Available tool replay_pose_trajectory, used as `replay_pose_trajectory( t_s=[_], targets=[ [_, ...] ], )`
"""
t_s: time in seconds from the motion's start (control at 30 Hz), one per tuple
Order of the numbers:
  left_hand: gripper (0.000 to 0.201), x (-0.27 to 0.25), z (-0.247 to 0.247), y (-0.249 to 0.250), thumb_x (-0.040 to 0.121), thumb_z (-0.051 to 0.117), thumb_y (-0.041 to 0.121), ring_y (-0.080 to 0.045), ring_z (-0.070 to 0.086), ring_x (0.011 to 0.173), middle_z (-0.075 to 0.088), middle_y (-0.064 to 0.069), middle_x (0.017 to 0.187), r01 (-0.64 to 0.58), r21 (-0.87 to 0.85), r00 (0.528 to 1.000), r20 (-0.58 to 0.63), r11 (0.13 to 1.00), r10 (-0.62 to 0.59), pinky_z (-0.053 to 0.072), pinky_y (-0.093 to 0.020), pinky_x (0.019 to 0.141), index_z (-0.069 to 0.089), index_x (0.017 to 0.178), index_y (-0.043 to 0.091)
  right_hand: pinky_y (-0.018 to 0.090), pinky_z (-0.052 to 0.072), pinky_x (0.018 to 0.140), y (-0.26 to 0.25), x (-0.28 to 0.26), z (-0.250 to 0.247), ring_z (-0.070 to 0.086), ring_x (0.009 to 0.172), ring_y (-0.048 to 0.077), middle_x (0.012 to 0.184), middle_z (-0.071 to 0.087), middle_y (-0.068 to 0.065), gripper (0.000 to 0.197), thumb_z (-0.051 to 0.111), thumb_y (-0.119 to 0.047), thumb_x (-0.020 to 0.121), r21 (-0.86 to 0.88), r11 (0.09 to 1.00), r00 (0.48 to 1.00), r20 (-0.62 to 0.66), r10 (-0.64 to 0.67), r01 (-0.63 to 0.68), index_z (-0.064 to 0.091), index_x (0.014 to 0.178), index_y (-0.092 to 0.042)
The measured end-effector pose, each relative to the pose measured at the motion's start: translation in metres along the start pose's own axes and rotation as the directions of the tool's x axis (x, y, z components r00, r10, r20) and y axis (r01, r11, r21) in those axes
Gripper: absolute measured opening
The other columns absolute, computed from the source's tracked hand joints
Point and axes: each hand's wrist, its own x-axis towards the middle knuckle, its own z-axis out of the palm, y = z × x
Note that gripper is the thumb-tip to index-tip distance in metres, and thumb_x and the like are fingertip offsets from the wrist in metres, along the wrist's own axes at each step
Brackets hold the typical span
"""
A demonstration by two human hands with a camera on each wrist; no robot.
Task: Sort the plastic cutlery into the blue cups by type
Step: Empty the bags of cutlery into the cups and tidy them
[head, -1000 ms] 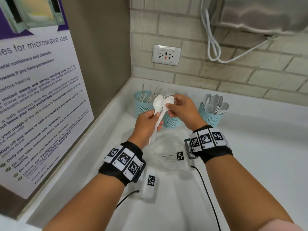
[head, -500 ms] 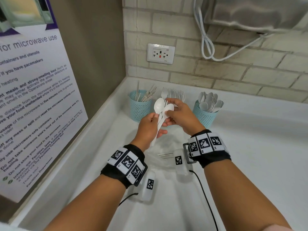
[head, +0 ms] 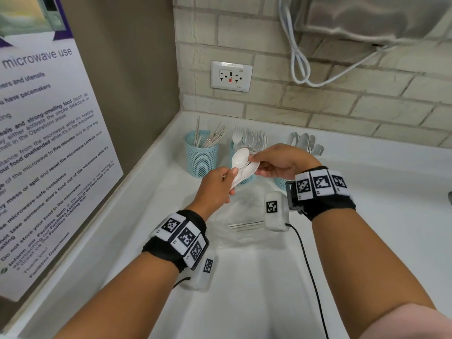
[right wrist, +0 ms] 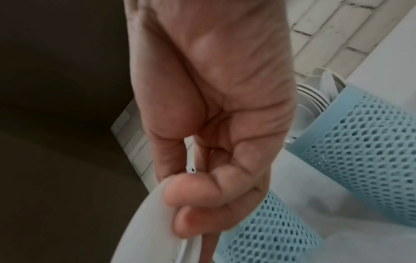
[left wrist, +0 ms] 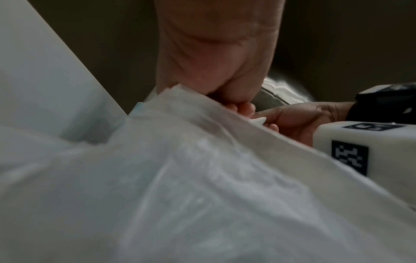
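Observation:
Two white plastic spoons [head: 241,159] are held over the counter in front of the cups. My left hand [head: 230,176] grips their handles from below. My right hand [head: 254,160] pinches the bowl of the lower spoon [head: 252,168], seen in the right wrist view as a white edge [right wrist: 144,213] between thumb and fingers. Three blue mesh cups stand at the back: the left cup [head: 201,156] holds knives, the middle cup [head: 244,181] holds forks, and the right cup [head: 280,183], mostly behind my right hand, holds spoons [head: 305,143].
A crumpled clear plastic bag [head: 244,223] lies on the white counter [head: 367,228] under my hands. Two white tagged blocks [head: 275,212] [head: 204,270] with black cables lie beside it. A poster wall stands on the left, and a brick wall with a socket [head: 231,75] behind.
My right hand has drawn one spoon's bowl down and to the right, away from the other spoon. Both hands stay in front of the middle cup.

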Motion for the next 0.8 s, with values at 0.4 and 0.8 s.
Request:
replay_pose_trajectory(
  t_s=[0.4, 0.8],
  targets=[
    [0.031, 0.007, -0.015, 0.0, 0.099, 0.042, 0.033, -0.01, 0.037, 0.05, 0.045, 0.001, 0.063, 0.143, -0.193, 0.986, -0.053, 0.971, -0.156, 0.031, -0.015, 0.041, 0.062, 0.093, 0.01, 0.031, 0.054, 0.065, -0.02, 0.006, -0.024, 0.063, 0.063, 0.016, 0.077, 0.064, 0.004, 0.021, 0.051, -0.017, 0.095, -0.345, 0.752, 0.403, -0.68, -0.613, 0.562, 0.067, 0.101, -0.005],
    [0.016, 0.005, -0.018, 0.006, 0.097, 0.042, 0.014, -0.01, 0.043, 0.063, 0.05, 0.001, 0.076, 0.254, -0.344, 0.956, -0.055, 0.904, -0.29, 0.035, -0.021, 0.054, 0.056, 0.103, 0.012, 0.03, 0.043, 0.062, 0.001, 0.038, 0.011, 0.061, 0.075, 0.035, 0.079, 0.07, 0.017, 0.022, 0.052, -0.009, 0.089, -0.847, 0.385, 0.302, -0.284, -0.91, 0.366, 0.073, 0.098, -0.008]
  ],
)
